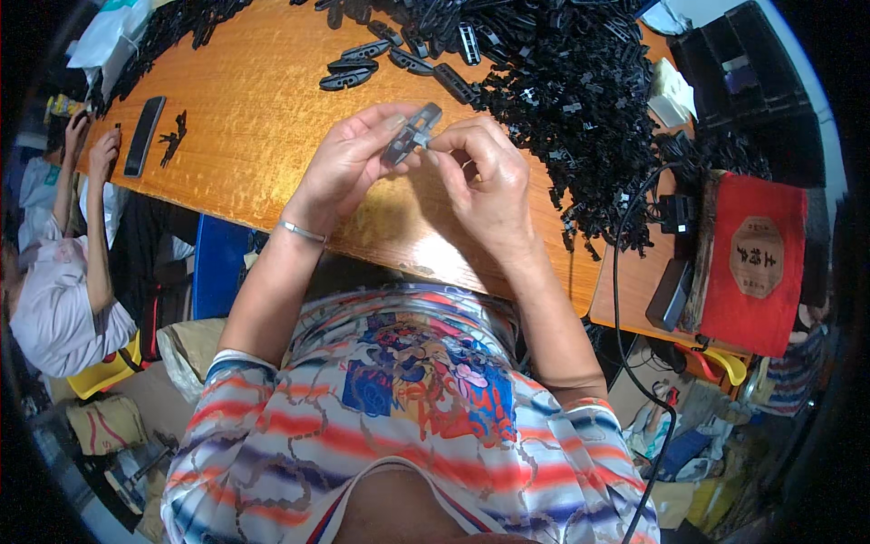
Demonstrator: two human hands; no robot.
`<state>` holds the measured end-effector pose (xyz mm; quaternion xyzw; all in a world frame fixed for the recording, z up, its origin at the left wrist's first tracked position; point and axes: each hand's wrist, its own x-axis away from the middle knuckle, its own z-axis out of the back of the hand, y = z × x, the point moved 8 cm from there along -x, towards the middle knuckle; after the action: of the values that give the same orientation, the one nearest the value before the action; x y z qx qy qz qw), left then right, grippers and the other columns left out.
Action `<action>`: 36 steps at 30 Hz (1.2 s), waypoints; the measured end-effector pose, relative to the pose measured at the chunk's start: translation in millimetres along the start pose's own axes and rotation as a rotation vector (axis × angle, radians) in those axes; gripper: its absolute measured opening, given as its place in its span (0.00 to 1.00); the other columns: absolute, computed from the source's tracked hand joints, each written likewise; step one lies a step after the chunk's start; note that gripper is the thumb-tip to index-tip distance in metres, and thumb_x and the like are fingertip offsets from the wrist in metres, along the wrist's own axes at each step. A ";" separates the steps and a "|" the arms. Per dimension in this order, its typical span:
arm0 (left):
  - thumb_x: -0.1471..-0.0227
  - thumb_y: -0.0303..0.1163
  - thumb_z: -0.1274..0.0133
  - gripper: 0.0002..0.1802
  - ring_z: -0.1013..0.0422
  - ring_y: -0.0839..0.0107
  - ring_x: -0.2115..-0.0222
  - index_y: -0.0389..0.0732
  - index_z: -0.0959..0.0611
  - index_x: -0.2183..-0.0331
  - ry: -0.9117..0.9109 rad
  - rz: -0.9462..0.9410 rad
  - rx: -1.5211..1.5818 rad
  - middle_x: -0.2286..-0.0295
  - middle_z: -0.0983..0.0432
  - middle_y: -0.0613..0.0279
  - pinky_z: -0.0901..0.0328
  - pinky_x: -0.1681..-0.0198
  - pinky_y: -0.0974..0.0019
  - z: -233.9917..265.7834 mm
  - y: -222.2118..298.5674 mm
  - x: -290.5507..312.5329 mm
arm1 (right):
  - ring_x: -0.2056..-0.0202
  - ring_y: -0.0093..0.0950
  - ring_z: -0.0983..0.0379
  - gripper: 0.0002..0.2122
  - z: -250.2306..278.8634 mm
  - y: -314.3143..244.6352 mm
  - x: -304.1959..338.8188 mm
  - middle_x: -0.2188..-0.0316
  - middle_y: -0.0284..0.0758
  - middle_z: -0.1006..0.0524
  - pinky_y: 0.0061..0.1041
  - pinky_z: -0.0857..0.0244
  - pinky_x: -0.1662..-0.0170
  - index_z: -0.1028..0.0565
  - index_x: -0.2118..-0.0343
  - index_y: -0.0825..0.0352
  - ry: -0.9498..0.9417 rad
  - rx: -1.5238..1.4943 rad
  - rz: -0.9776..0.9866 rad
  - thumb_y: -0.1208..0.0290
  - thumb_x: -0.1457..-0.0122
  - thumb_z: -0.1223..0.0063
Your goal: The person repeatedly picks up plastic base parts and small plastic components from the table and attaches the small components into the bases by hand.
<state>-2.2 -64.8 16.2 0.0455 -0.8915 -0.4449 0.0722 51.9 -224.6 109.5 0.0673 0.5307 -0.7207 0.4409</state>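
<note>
Both my hands meet above the orange wooden table (263,118). My left hand (349,163) and my right hand (485,181) together pinch one small black plastic part (412,133), a flat slotted piece, between thumbs and fingertips. A thin metal bracelet (302,232) circles my left wrist. Right behind my right hand lies a big heap of black plastic parts (566,91). Several finished oval black pieces (362,63) lie in a loose row on the table beyond my left hand.
A black phone (144,136) lies at the table's left, near another person's hands (91,140). A red box (752,263), a black power brick (671,292) and a cable (625,272) sit on the right. A dark tray (743,68) stands far right.
</note>
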 end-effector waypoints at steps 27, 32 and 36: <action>0.38 0.14 0.44 0.18 0.22 0.77 0.56 0.29 0.22 0.47 0.034 -0.081 -0.599 0.56 0.19 0.59 0.26 0.49 0.71 -12.0 -1.0 33.6 | 0.64 0.49 0.19 0.14 -35.3 46.4 26.4 0.66 0.47 0.17 0.43 0.27 0.59 0.19 0.63 0.68 -0.373 0.102 -0.488 0.66 0.47 0.26; 0.40 0.19 0.40 0.17 0.23 0.77 0.56 0.35 0.18 0.49 0.068 0.136 -0.825 0.58 0.18 0.64 0.29 0.52 0.73 13.3 13.3 69.8 | 0.63 0.45 0.17 0.14 -58.6 46.3 41.6 0.67 0.46 0.16 0.40 0.25 0.59 0.18 0.64 0.68 -0.527 -0.060 -0.441 0.66 0.46 0.25; 0.44 0.29 0.33 0.16 0.25 0.72 0.51 0.35 0.16 0.55 -0.268 0.210 -1.207 0.57 0.17 0.61 0.31 0.46 0.64 45.7 86.8 133.4 | 0.65 0.42 0.16 0.12 -21.6 55.2 31.6 0.67 0.46 0.16 0.39 0.23 0.60 0.18 0.63 0.68 -0.449 0.015 -0.366 0.66 0.45 0.28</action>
<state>-142.8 3.8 70.3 -0.1471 -0.4841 -0.8624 0.0161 63.9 -227.3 43.4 -0.1876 0.4177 -0.7889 0.4097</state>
